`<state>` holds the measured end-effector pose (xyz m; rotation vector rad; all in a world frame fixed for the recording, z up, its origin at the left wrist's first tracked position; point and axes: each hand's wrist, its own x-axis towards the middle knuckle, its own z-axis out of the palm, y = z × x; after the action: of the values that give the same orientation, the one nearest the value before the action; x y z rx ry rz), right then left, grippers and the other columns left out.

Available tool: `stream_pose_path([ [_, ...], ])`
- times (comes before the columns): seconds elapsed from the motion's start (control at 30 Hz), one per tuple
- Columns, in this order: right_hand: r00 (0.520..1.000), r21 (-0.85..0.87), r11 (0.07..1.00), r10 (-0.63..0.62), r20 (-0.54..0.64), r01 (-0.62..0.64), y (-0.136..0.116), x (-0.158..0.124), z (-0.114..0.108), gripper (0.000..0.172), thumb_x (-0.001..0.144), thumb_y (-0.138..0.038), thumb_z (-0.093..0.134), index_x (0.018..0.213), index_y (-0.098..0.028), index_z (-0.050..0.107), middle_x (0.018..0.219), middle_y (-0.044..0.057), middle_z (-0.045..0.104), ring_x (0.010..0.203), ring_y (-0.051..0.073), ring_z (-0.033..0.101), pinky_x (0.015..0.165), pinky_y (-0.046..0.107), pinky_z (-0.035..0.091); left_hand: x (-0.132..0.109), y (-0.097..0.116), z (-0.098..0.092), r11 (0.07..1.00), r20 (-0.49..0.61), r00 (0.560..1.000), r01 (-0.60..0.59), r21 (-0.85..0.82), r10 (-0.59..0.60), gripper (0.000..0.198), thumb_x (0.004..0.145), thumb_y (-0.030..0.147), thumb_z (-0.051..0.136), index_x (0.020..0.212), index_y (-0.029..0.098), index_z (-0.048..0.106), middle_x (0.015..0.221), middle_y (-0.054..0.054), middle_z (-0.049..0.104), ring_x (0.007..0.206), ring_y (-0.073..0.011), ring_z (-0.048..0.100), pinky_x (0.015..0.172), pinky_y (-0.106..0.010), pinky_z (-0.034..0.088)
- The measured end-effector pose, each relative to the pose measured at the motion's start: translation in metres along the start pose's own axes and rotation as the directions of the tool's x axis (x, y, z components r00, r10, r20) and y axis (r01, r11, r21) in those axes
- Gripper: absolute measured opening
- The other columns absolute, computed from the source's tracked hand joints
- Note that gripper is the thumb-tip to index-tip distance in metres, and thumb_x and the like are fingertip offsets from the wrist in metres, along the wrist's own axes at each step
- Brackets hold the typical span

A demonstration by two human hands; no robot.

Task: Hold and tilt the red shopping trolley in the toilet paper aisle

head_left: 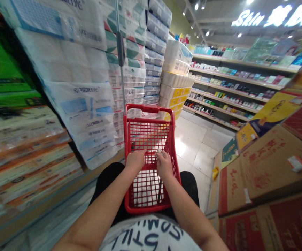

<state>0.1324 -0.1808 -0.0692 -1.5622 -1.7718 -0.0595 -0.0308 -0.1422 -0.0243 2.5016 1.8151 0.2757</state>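
Note:
A red plastic shopping basket (151, 130) with a grid wall and a raised handle (149, 108) stands between my knees. Over its left part lies my left hand (136, 160), closed, the thumb side toward the middle; what is under its fingers is hidden. My right hand (164, 163) is at the basket's right part, fingers curled in. Something small and pale shows at its fingertips, too blurred to name. A gap with red grid separates the two hands. Below my right hand a thin dark rod (160, 191) shows against the grid.
Wrapped tissue packs (90, 104) are stacked high on the left, with more packs (177, 76) ahead. Cardboard cartons (268, 160) are piled at the right. Pale floor tiles (192, 143) run between them toward shelves (226, 83) of small goods.

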Motion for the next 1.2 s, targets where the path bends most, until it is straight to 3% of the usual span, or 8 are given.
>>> stream_pose_path([
  [0.07,0.998,-0.027,0.998,0.050,-0.028,-0.051,-0.001,0.000,-0.001,0.040,0.084,-0.004,0.046,0.113,-0.020,0.067,0.125,0.012,0.055,0.105,0.023,0.050,0.091,0.038,0.046,0.000,0.000,0.001,1.000,-0.008,1.000,-0.003,-0.005,0.003,0.042,0.094,0.024,0.034,0.132,0.023,0.052,0.109,-0.012,0.069,0.104,-0.0243,0.063,0.087,-0.039,0.045],
  [0.23,0.973,0.015,0.981,-0.196,0.126,0.195,-0.003,-0.002,0.002,0.049,0.077,0.001,0.047,0.115,-0.023,0.067,0.133,0.009,0.052,0.112,0.024,0.046,0.095,0.038,0.045,0.001,-0.001,0.002,1.000,-0.004,1.000,0.012,-0.011,-0.012,0.042,0.094,0.023,0.034,0.131,0.024,0.052,0.108,-0.011,0.069,0.103,-0.0231,0.063,0.087,-0.038,0.045],
  [0.4,0.999,-0.046,0.998,0.030,-0.027,-0.031,0.002,0.001,0.005,0.043,0.082,-0.004,0.044,0.114,-0.021,0.067,0.127,0.012,0.054,0.108,0.024,0.048,0.092,0.041,0.046,0.002,-0.002,0.004,1.000,-0.021,1.000,-0.003,-0.018,0.002,0.041,0.093,0.023,0.033,0.127,0.024,0.055,0.109,-0.010,0.070,0.101,-0.0229,0.064,0.086,-0.038,0.045],
  [0.57,0.988,-0.018,0.991,-0.131,0.080,0.133,0.001,-0.001,0.007,0.047,0.078,-0.001,0.047,0.116,-0.022,0.065,0.134,0.009,0.050,0.112,0.024,0.047,0.096,0.039,0.044,0.002,-0.003,0.006,1.000,-0.032,0.999,-0.015,-0.017,0.015,0.040,0.094,0.027,0.032,0.123,0.023,0.059,0.108,-0.010,0.070,0.099,-0.0243,0.064,0.084,-0.040,0.046],
  [0.73,0.999,-0.001,1.000,0.030,-0.026,-0.030,0.005,0.002,0.007,0.046,0.079,-0.002,0.044,0.115,-0.020,0.065,0.127,0.011,0.053,0.109,0.023,0.048,0.093,0.037,0.044,0.001,-0.001,0.003,0.999,-0.017,1.000,-0.002,-0.032,0.001,0.039,0.094,0.028,0.033,0.122,0.025,0.059,0.112,-0.009,0.069,0.103,-0.0225,0.063,0.087,-0.038,0.046],
  [1.0,0.999,-0.071,0.996,0.050,0.007,-0.050,0.016,0.017,0.018,0.044,0.081,-0.004,0.044,0.117,-0.019,0.064,0.125,0.012,0.055,0.105,0.023,0.050,0.092,0.037,0.045,0.025,-0.007,0.003,0.999,0.032,0.999,-0.017,-0.052,0.019,0.038,0.092,0.032,0.039,0.123,0.029,0.060,0.112,-0.006,0.070,0.104,-0.0208,0.063,0.092,-0.035,0.044],
  [1.07,0.997,-0.083,0.996,-0.032,0.064,0.037,0.016,0.020,0.021,0.048,0.079,-0.002,0.047,0.120,-0.020,0.063,0.130,0.012,0.053,0.110,0.024,0.049,0.094,0.037,0.045,0.033,-0.010,0.005,0.999,0.017,0.999,-0.029,-0.045,0.030,0.038,0.091,0.033,0.039,0.122,0.029,0.060,0.112,-0.006,0.070,0.104,-0.0209,0.064,0.092,-0.035,0.044],
  [1.2,0.927,-0.033,0.946,-0.310,0.210,0.324,0.016,0.024,0.027,0.055,0.077,0.000,0.049,0.123,-0.028,0.061,0.134,0.005,0.052,0.117,0.021,0.047,0.099,0.034,0.043,0.041,-0.013,0.010,0.996,-0.008,0.997,-0.081,-0.024,0.081,0.036,0.092,0.035,0.039,0.120,0.029,0.061,0.108,-0.007,0.071,0.100,-0.0214,0.064,0.090,-0.037,0.045],
])
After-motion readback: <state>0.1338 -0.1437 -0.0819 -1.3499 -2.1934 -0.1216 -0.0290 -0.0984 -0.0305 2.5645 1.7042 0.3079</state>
